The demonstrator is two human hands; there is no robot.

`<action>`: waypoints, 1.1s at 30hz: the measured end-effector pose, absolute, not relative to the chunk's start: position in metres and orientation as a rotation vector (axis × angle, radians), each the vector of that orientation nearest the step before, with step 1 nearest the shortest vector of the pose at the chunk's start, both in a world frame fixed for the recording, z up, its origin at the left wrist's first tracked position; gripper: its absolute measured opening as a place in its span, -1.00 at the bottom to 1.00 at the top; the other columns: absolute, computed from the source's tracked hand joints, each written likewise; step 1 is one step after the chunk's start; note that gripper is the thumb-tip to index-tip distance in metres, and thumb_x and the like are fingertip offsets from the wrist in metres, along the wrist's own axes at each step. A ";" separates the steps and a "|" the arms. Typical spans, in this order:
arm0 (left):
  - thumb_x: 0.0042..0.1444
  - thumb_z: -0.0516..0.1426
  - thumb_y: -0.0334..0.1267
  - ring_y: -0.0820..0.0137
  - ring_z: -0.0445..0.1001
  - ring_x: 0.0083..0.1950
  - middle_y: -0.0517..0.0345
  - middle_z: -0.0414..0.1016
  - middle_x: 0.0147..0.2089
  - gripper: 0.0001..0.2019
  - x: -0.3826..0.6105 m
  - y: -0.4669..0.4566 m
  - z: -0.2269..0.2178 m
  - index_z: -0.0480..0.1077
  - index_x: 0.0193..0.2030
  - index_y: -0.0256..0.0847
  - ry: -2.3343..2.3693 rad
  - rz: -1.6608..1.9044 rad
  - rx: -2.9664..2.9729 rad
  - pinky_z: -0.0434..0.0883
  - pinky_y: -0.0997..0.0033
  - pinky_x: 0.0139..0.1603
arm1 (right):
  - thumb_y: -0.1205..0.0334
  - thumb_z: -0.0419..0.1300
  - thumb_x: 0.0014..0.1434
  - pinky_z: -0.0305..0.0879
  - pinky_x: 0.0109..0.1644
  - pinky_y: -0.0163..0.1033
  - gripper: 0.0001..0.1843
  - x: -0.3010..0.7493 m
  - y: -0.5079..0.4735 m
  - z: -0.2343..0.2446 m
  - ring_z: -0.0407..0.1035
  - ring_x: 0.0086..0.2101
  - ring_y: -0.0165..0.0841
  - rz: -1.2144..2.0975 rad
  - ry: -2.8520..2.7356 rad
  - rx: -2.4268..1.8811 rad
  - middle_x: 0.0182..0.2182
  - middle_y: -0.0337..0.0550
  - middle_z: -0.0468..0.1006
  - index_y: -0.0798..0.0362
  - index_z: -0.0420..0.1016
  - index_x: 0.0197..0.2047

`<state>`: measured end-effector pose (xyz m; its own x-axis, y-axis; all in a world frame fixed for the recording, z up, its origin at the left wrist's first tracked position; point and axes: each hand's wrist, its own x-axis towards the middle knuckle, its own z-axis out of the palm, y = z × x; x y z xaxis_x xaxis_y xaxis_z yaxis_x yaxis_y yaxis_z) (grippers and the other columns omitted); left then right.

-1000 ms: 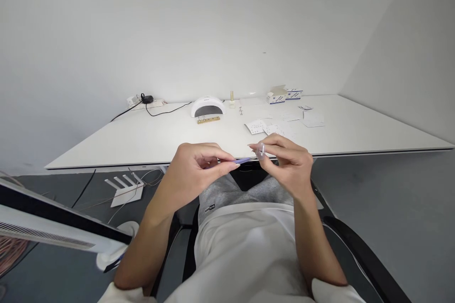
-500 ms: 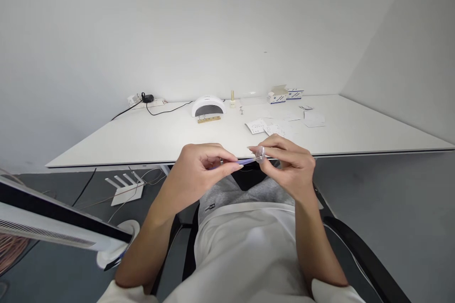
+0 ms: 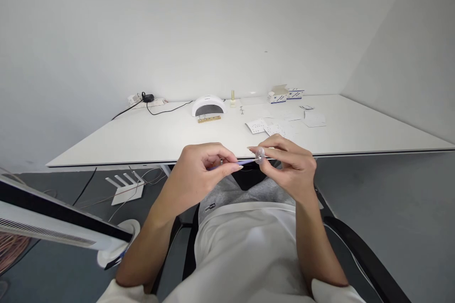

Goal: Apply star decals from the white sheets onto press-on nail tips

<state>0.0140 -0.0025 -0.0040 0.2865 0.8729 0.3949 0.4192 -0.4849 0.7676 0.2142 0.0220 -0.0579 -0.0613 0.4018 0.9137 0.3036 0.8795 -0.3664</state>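
Observation:
Above my lap, close to the table's front edge, both hands meet at chest level. My left hand (image 3: 202, 170) pinches a slim violet-blue tool (image 3: 246, 162) between thumb and fingers; its thin tip points right. I cannot tell exactly what kind of tool it is. My right hand (image 3: 291, 163) grips a small, clear, rounded piece (image 3: 260, 153) between thumb and fingers. The tool's tip reaches this clear piece and appears to touch it.
On the white table (image 3: 156, 137) stand a white nail lamp (image 3: 208, 101), a gold-coloured strip (image 3: 209, 119), a polish bottle (image 3: 232, 100), white printed cards (image 3: 256, 126) and small boxes (image 3: 277, 96). A router (image 3: 128, 193) and a white tower-shaped appliance (image 3: 53, 225) are at lower left.
The clear piece has turned slightly in my right hand, now showing a rounder face. Both hands stay almost in place.

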 end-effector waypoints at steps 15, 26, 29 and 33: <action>0.07 0.26 -0.26 0.64 0.24 -0.52 0.28 0.44 -0.47 -0.88 0.014 -0.005 -0.001 0.50 -0.43 -0.22 1.157 1.078 2.022 0.21 0.64 -0.54 | 0.59 0.21 0.06 0.39 -0.31 -0.11 -0.52 0.214 0.027 -0.055 0.41 -0.38 -0.34 -0.078 -1.657 -0.442 -0.36 -0.14 0.59 -0.12 0.62 -0.06; 0.07 0.26 -0.28 0.64 0.24 -0.51 0.29 0.45 -0.47 -0.90 0.014 -0.004 -0.002 0.50 -0.43 -0.21 1.129 1.098 2.053 0.20 0.63 -0.53 | 0.63 0.22 0.03 0.38 -0.30 -0.10 -0.46 0.214 0.028 -0.057 0.41 -0.37 -0.33 -0.054 -1.648 -0.428 -0.34 -0.13 0.59 -0.11 0.62 -0.03; 0.08 0.26 -0.30 0.64 0.26 -0.50 0.30 0.46 -0.46 -0.91 0.014 -0.004 -0.002 0.50 -0.43 -0.21 1.121 1.100 2.063 0.21 0.64 -0.52 | 0.63 0.22 0.03 0.39 -0.30 -0.10 -0.48 0.214 0.028 -0.056 0.42 -0.37 -0.33 -0.062 -1.646 -0.422 -0.34 -0.12 0.59 -0.10 0.62 -0.05; 0.08 0.25 -0.30 0.65 0.26 -0.50 0.31 0.46 -0.46 -0.91 0.014 -0.004 -0.002 0.50 -0.43 -0.20 1.121 1.106 2.072 0.22 0.65 -0.51 | 0.60 0.21 0.06 0.39 -0.31 -0.11 -0.50 0.213 0.029 -0.056 0.42 -0.38 -0.34 -0.077 -1.648 -0.427 -0.35 -0.13 0.59 -0.12 0.62 -0.05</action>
